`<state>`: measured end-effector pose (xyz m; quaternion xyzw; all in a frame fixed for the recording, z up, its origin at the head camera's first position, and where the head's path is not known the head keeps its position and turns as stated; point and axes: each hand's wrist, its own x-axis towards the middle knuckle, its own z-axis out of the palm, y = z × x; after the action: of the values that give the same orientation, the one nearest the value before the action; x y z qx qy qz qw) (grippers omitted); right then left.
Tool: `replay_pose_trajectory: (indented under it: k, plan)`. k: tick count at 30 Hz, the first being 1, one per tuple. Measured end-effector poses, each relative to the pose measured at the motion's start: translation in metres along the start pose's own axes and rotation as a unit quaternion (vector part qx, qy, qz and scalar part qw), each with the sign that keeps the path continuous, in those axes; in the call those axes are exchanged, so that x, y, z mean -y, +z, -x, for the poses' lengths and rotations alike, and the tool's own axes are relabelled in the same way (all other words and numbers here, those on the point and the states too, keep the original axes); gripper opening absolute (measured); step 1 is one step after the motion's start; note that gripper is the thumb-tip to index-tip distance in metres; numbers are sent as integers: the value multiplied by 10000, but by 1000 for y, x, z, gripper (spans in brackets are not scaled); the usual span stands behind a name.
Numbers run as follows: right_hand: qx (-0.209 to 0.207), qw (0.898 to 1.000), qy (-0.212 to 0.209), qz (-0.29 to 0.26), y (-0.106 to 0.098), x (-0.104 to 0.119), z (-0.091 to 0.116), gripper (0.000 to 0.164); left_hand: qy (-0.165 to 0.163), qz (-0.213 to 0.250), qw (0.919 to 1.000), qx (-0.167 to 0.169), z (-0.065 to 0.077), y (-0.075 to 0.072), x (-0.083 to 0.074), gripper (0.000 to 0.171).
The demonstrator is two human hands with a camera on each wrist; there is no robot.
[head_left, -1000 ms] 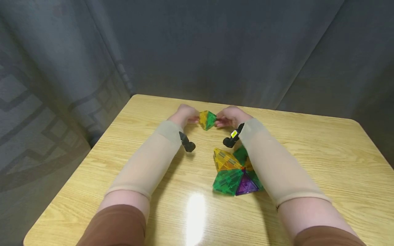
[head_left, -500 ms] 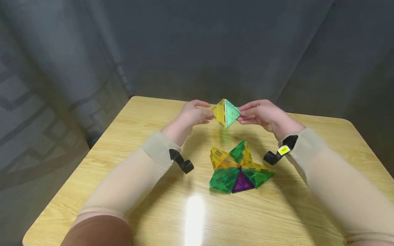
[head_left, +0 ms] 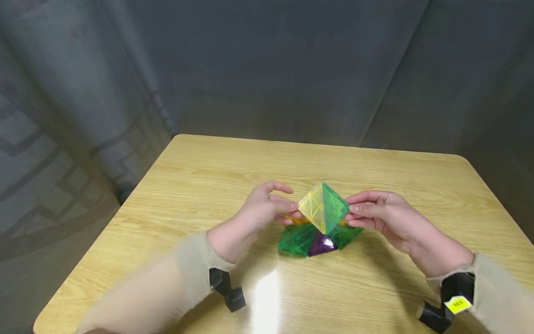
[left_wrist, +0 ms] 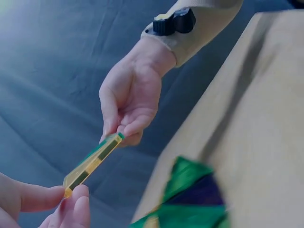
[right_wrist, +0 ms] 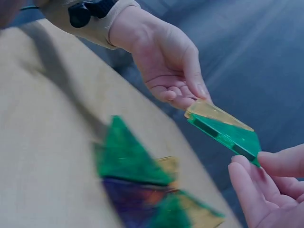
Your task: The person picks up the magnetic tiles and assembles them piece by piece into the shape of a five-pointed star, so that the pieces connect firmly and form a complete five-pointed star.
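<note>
Two translucent triangular magnetic tiles, one yellow (head_left: 311, 207) and one green (head_left: 335, 208), are joined along an edge and held up as a pair. My left hand (head_left: 259, 211) pinches the yellow tile's outer corner between thumb and fingers. At the opposite corner, my right hand (head_left: 394, 217) pinches the green tile (right_wrist: 232, 137). Below the pair, a star-like build of magnetic tiles rests on the table, with a flat purple triangle (head_left: 321, 245) at the front and raised green tiles (head_left: 296, 240) beside it. The held pair hides the build's rear in the head view.
A light wood table (head_left: 200, 185) with rounded corners lies under both hands. Dark grey curtains (head_left: 267, 69) hang behind it and along the left. Each sleeve carries a black wrist camera (head_left: 227, 288).
Both hands have lifted the yellow-and-green pair from the table's far side and brought it nearer, over the build. The forearms have spread apart.
</note>
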<state>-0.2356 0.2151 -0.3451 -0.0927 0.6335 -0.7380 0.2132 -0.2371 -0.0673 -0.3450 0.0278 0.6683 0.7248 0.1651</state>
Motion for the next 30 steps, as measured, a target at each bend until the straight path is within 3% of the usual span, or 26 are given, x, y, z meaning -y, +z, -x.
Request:
replay_pose_trajectory:
  k: [7, 12, 17, 22, 26, 30]
  plan:
    - [-141, 9983, 466, -308, 3, -38, 20, 16, -330, 347, 9988, -87, 21, 10, 43, 36]
    - [-104, 9956, 633, -689, 11, -59, 28, 16, -385, 639, 9969, -247, 33, 18, 64, 22]
    - [-40, 9903, 667, -1221, 18, -75, 31, 19, -298, 776, 9960, -318, 41, 20, 71, 18]
    - [-419, 9858, 772, -1429, 23, -82, 34, 14, -354, 721, 9964, -257, 42, 21, 70, 17]
    - [-917, 9836, 905, -1259, 27, -85, 33, 46, -437, 679, 9964, -247, 40, 24, 73, 17]
    - [-1082, 9818, 1017, -1183, 27, -86, 32, 75, -485, 655, 9963, -282, 37, 28, 78, 16]
